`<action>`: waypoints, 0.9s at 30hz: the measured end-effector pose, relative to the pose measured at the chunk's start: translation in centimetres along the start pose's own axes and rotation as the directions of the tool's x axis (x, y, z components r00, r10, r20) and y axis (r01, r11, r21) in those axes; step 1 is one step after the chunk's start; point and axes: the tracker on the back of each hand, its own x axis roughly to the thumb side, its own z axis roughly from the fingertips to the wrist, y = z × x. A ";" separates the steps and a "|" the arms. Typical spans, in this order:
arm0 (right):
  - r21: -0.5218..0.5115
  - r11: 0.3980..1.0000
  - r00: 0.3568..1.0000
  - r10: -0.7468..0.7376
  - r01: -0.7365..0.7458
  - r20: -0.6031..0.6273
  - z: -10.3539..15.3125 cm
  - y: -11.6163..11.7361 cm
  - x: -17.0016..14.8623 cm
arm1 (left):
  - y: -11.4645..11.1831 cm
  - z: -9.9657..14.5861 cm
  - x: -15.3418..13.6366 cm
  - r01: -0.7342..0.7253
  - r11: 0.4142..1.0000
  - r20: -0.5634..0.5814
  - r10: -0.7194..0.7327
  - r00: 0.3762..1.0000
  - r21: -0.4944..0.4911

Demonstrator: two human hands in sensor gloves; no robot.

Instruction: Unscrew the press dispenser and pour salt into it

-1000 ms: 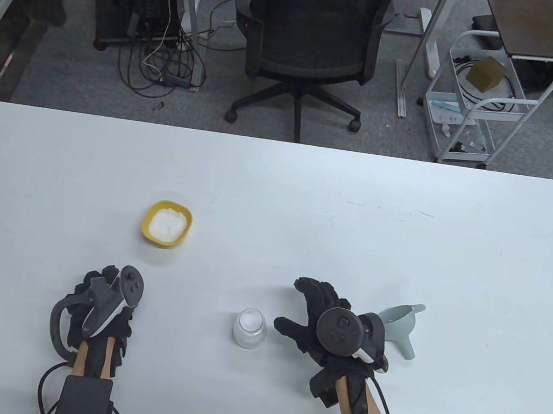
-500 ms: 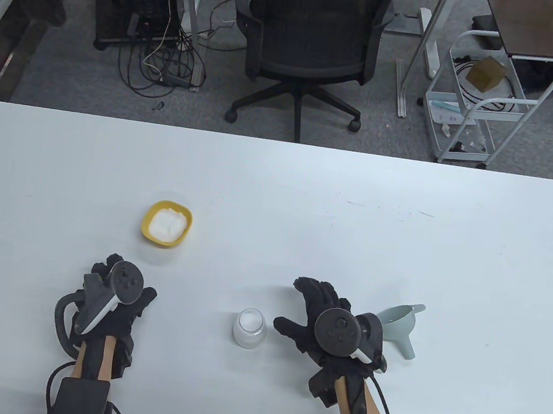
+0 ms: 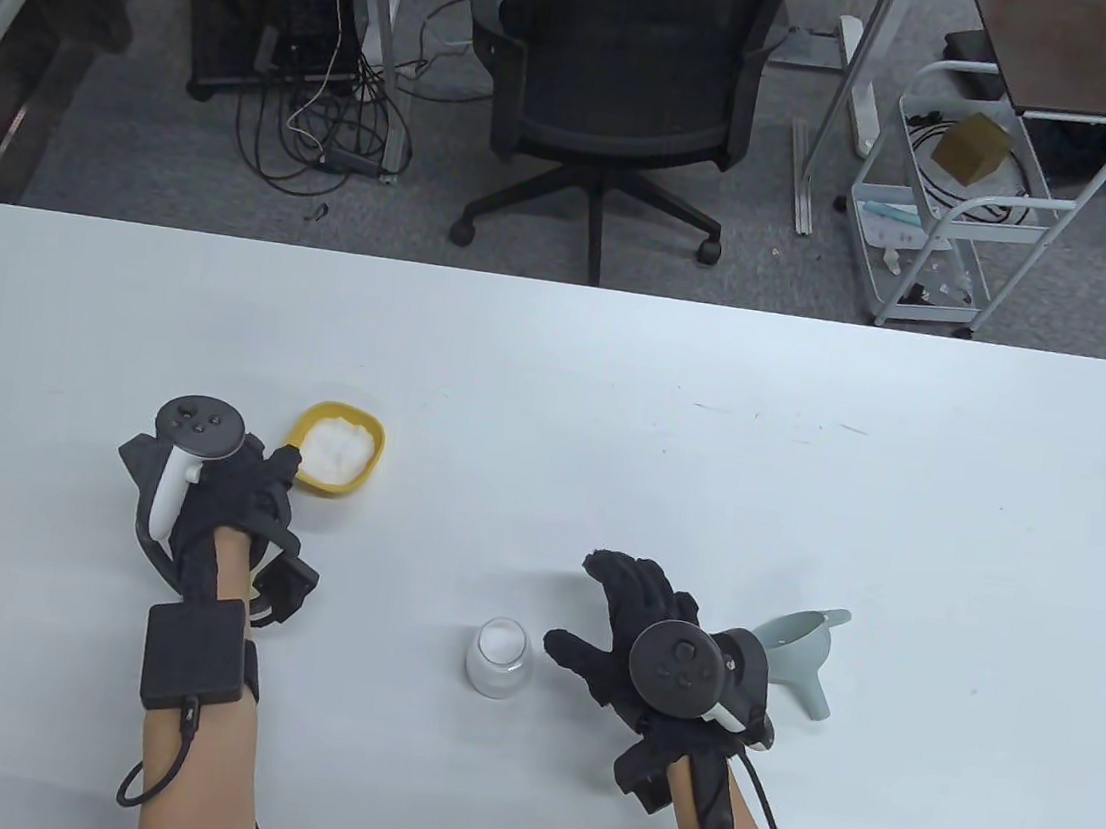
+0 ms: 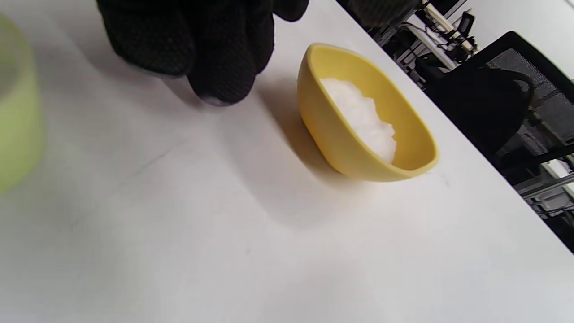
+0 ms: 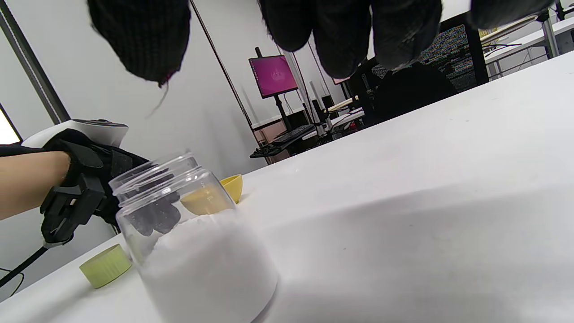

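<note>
A clear open jar [image 3: 500, 658] holding white salt stands on the white table [image 3: 672, 429]; it also shows in the right wrist view [image 5: 197, 251]. Its green lid [image 5: 105, 265] lies on the table under my left wrist and is hidden in the table view; it blurs at the left edge of the left wrist view [image 4: 15, 116]. A yellow bowl [image 3: 339, 449] of salt sits at the left [image 4: 358, 125]. My left hand [image 3: 268, 475] is empty, its fingertips [image 4: 219, 67] just beside the bowl. My right hand [image 3: 594, 611] is open with fingers spread, right of the jar.
A pale blue funnel [image 3: 801, 652] lies on its side right of my right hand. A black office chair [image 3: 615, 70] and a white cart [image 3: 952, 202] stand beyond the table's far edge.
My left hand has moved from near the front edge up and away to the yellow bowl, leaving the green lid on the table. My right hand and the jar have stayed in place.
</note>
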 end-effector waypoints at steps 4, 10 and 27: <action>-0.009 1.000 1.000 0.010 -0.010 -0.003 0.0 -0.1 0.0 | -0.4 -1.5 0.3 0.033 0.997 -0.051 -0.037 0.998 -0.076; -0.009 0.999 0.999 0.031 -0.031 -0.006 0.0 0.0 0.0 | -0.6 -2.6 0.8 0.059 0.996 -0.075 -0.064 0.995 -0.065; -0.060 0.997 0.998 0.057 -0.057 -0.007 0.1 -0.5 -0.2 | -1.4 -0.9 -0.5 -0.148 0.989 -0.077 0.149 0.986 0.019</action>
